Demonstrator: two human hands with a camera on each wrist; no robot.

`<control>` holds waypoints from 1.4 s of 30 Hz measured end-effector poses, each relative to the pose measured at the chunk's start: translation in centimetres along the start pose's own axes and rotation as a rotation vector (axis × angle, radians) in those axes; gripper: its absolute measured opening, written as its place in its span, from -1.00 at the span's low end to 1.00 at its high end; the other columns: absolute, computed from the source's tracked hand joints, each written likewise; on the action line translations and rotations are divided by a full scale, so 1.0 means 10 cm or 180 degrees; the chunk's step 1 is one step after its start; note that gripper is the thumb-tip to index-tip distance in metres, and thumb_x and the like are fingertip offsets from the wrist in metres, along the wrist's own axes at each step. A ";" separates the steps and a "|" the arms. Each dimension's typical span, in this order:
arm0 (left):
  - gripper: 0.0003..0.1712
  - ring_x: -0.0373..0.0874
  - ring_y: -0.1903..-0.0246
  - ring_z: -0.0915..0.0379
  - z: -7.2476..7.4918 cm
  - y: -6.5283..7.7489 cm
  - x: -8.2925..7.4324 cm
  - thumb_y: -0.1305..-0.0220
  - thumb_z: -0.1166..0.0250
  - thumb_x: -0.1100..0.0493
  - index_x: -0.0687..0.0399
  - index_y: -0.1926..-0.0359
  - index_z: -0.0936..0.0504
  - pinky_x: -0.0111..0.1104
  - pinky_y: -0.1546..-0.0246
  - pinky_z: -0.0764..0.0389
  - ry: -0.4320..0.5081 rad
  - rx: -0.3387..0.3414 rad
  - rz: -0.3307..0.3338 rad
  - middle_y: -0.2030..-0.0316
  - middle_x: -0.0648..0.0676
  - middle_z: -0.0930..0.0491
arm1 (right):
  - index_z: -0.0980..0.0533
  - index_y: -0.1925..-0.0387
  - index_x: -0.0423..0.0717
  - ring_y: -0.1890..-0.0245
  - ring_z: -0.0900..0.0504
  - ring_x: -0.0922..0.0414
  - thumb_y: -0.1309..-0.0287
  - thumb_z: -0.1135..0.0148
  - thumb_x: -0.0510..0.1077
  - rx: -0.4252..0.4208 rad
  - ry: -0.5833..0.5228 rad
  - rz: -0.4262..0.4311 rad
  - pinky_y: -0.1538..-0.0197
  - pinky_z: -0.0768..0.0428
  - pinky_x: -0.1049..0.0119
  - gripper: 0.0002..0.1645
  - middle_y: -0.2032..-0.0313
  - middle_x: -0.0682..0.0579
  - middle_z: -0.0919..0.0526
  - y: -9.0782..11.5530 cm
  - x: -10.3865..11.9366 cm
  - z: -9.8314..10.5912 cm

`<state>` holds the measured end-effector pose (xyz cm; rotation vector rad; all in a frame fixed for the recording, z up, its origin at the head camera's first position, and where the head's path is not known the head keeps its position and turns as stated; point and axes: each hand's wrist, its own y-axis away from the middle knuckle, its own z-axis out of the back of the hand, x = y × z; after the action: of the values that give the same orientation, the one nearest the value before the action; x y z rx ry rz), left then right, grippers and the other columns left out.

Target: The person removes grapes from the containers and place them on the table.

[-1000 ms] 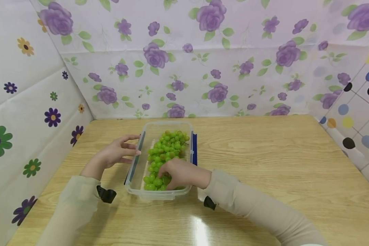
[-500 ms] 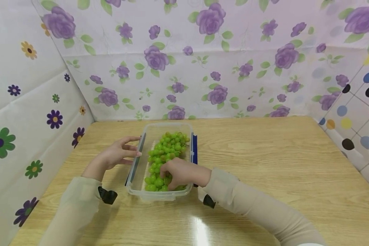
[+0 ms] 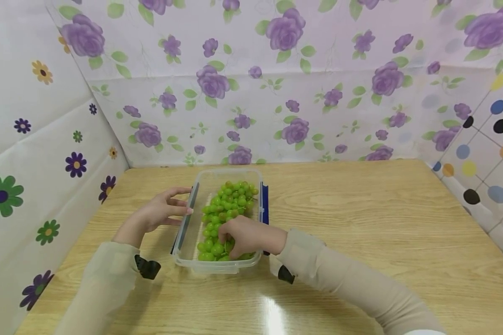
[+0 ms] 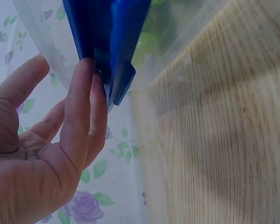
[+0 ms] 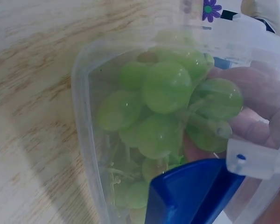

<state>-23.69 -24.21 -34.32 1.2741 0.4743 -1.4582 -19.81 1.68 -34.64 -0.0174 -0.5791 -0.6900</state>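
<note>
A clear plastic food container (image 3: 211, 267) with blue side flaps stands on the table, without a lid on top. Inside lies a bunch of green grapes (image 3: 230, 197), mostly along the right and middle. My right hand (image 3: 245, 235) reaches over the right rim, its fingers and thumb curled round grapes at the near end; the right wrist view shows these grapes (image 5: 165, 88) through the wall, with fingers behind them. My left hand (image 3: 161, 211) is at the container's left side; in the left wrist view, its extended fingertips touch the blue flap (image 4: 98, 37). My right fingertips are partly hidden.
The wooden table (image 3: 352, 223) extends to the right and in front of the container. A flowered cloth (image 3: 297, 93) hangs behind it, with patterned sheets at both sides. A blue flap (image 3: 265, 204) hangs outward on the container's right.
The whole head view has shifted slightly downward in the frame. Both hands, the container and the grapes keep nearly the same positions relative to each other.
</note>
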 end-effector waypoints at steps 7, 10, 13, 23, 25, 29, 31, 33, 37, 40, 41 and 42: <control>-0.10 0.17 -0.21 -0.29 -0.01 -0.01 0.02 -0.30 -0.26 0.12 0.01 -0.50 0.06 -0.09 -0.04 -0.55 0.0028 0.0002 0.0031 -0.32 0.43 -0.10 | -0.65 0.16 -0.14 0.18 -0.61 0.19 0.10 -0.47 -0.29 -0.0020 -0.0071 0.0003 0.18 -0.55 0.47 -0.64 0.19 0.02 -0.69 -0.01 -0.01 0.00; -0.10 0.15 -0.20 -0.30 0.00 -0.01 0.01 -0.30 -0.25 0.13 0.02 -0.50 0.06 -0.09 -0.03 -0.55 0.0037 -0.0007 0.0038 -0.32 0.43 -0.10 | -0.65 0.13 -0.15 0.14 -0.61 0.18 0.10 -0.47 -0.29 -0.0043 -0.0099 -0.0012 0.13 -0.56 0.45 -0.62 0.16 0.01 -0.70 -0.01 -0.01 0.01; -0.10 0.14 -0.19 -0.32 0.00 0.00 0.00 -0.30 -0.25 0.13 0.02 -0.50 0.07 -0.10 -0.03 -0.56 0.0051 -0.0024 0.0034 -0.32 0.43 -0.10 | -0.64 0.11 -0.15 0.12 -0.61 0.17 0.09 -0.47 -0.29 -0.0053 -0.0126 -0.0049 0.11 -0.56 0.43 -0.60 0.14 0.01 -0.69 -0.01 0.00 0.02; -0.10 0.21 -0.25 -0.24 -0.02 0.00 0.00 -0.30 -0.26 0.12 0.01 -0.50 0.06 -0.10 -0.05 -0.54 0.0069 -0.0028 0.0031 -0.34 0.43 -0.07 | -0.63 0.11 -0.14 0.08 -0.60 0.14 0.06 -0.45 -0.30 -0.0082 -0.0192 -0.0054 0.05 -0.56 0.38 -0.61 0.12 0.01 -0.68 0.04 0.02 0.06; -0.10 0.21 -0.25 -0.24 -0.03 -0.01 0.00 -0.30 -0.26 0.12 0.01 -0.50 0.06 -0.10 -0.05 -0.54 0.0077 -0.0027 0.0024 -0.34 0.43 -0.07 | -0.63 0.10 -0.15 0.07 -0.60 0.12 0.06 -0.45 -0.31 -0.0095 -0.0211 -0.0039 0.04 -0.56 0.36 -0.61 0.11 -0.01 -0.67 0.05 0.02 0.06; -0.10 0.20 -0.25 -0.25 -0.03 -0.02 0.02 -0.29 -0.27 0.10 0.00 -0.50 0.04 -0.09 -0.05 -0.54 0.0086 -0.0037 0.0025 -0.33 0.43 -0.08 | -0.62 0.09 -0.16 0.04 -0.60 0.09 0.05 -0.43 -0.32 -0.0125 -0.0241 -0.0030 0.01 -0.56 0.32 -0.61 0.10 -0.03 -0.67 0.08 0.01 0.07; -0.10 0.20 -0.25 -0.25 -0.03 -0.02 0.03 -0.29 -0.27 0.10 0.00 -0.50 0.04 -0.09 -0.06 -0.54 0.0089 -0.0040 0.0031 -0.33 0.43 -0.08 | -0.62 0.09 -0.15 0.05 -0.60 0.09 0.04 -0.43 -0.32 -0.0147 -0.0253 -0.0022 0.02 -0.57 0.31 -0.62 0.11 -0.02 -0.67 0.08 0.00 0.07; -0.10 0.21 -0.25 -0.24 -0.03 -0.02 0.03 -0.29 -0.27 0.10 0.00 -0.50 0.05 -0.09 -0.06 -0.54 0.0087 -0.0043 0.0033 -0.34 0.43 -0.08 | -0.62 0.11 -0.14 0.07 -0.60 0.10 0.04 -0.42 -0.31 -0.0175 -0.0251 -0.0007 0.03 -0.57 0.30 -0.63 0.13 -0.01 -0.67 0.09 -0.01 0.07; -0.10 0.22 -0.26 -0.23 -0.02 -0.01 0.04 -0.30 -0.26 0.10 0.00 -0.50 0.06 -0.10 -0.06 -0.54 0.0082 -0.0053 0.0024 -0.34 0.43 -0.07 | -0.63 0.11 -0.14 0.08 -0.60 0.10 0.03 -0.42 -0.29 -0.0223 -0.0240 0.0006 0.04 -0.57 0.30 -0.64 0.13 -0.01 -0.68 0.09 -0.01 0.08; -0.10 0.23 -0.26 -0.22 -0.02 0.00 0.04 -0.30 -0.26 0.10 0.01 -0.50 0.06 -0.10 -0.05 -0.54 0.0078 -0.0055 0.0022 -0.34 0.43 -0.07 | -0.63 0.11 -0.15 0.08 -0.60 0.09 0.02 -0.42 -0.28 -0.0276 -0.0283 -0.0030 0.05 -0.57 0.29 -0.65 0.13 -0.02 -0.67 0.09 0.00 0.09; -0.10 0.23 -0.26 -0.22 -0.01 0.01 0.04 -0.30 -0.26 0.10 0.01 -0.50 0.06 -0.10 -0.05 -0.54 0.0075 -0.0054 0.0021 -0.34 0.43 -0.07 | -0.63 0.10 -0.15 0.07 -0.59 0.09 0.01 -0.41 -0.28 -0.0302 -0.0307 -0.0047 0.04 -0.57 0.29 -0.65 0.12 -0.02 -0.67 0.10 0.01 0.10; -0.10 0.23 -0.26 -0.22 -0.01 0.01 0.04 -0.30 -0.26 0.10 0.01 -0.50 0.06 -0.10 -0.05 -0.54 0.0073 -0.0053 0.0020 -0.34 0.43 -0.07 | -0.63 0.10 -0.15 0.07 -0.59 0.09 0.01 -0.41 -0.28 -0.0329 -0.0341 -0.0067 0.04 -0.57 0.28 -0.65 0.11 -0.03 -0.67 0.10 0.02 0.11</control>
<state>-23.48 -24.32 -34.65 1.2792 0.4963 -1.4332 -19.64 2.62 -33.44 -0.1456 -0.6467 -0.7421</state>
